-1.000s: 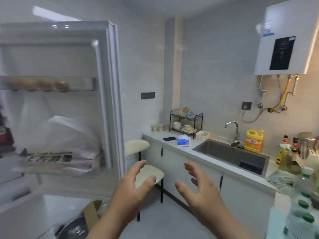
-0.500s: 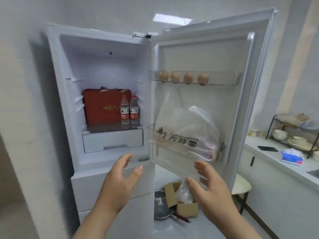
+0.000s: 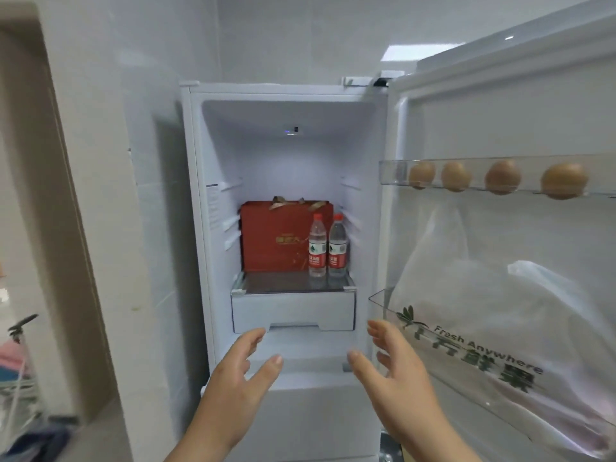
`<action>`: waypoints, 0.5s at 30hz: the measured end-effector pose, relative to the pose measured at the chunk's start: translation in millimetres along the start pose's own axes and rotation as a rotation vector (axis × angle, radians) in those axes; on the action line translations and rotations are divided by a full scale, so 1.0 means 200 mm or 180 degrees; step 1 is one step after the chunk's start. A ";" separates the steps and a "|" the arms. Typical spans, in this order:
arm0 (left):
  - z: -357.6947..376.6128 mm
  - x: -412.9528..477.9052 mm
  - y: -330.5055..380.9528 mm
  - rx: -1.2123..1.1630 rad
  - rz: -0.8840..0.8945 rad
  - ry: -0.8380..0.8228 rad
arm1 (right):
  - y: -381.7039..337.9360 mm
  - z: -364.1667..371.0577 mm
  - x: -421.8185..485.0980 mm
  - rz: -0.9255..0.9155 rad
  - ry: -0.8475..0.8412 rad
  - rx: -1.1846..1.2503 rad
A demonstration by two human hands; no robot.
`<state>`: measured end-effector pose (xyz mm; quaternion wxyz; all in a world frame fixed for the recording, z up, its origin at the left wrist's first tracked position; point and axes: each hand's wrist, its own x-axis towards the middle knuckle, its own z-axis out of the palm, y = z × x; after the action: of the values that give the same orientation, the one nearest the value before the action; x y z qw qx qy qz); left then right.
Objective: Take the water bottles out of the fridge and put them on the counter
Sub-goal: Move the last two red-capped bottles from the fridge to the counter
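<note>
Bright even indoor light, ceiling panel glare, soft motion blur, wide-angle bending at edges

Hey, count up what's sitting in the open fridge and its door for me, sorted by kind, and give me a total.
Water bottles: 2, one beside the other on the glass shelf
Red gift bag: 1
Eggs: 4 in the door rack, the first at
White plastic bag: 1 in the door bin
Total: 8

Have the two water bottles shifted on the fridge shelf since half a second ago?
No. Both water bottles stand side by side at the shelf's right, before the red gift bag, as before.
</note>
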<state>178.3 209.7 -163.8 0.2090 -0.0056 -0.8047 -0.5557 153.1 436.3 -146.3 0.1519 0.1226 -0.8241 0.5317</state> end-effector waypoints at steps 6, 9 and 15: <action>0.07 0.33 -0.10 0.0041 0.0049 -0.0006 | 0.08 0.12 0.35 -0.0022 -0.0076 0.0018; 0.12 0.50 -0.16 0.0032 0.0020 -0.0053 | 0.14 0.19 0.50 0.0123 -0.0002 0.0058; 0.20 0.98 -0.38 -0.0165 -0.0102 -0.0235 | 0.25 0.45 0.87 0.0415 0.0125 -0.0075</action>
<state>-32.0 172.4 -175.6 0.1700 -0.0187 -0.7972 -0.5790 -35.6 367.7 -157.1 0.1345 0.0564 -0.8334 0.5331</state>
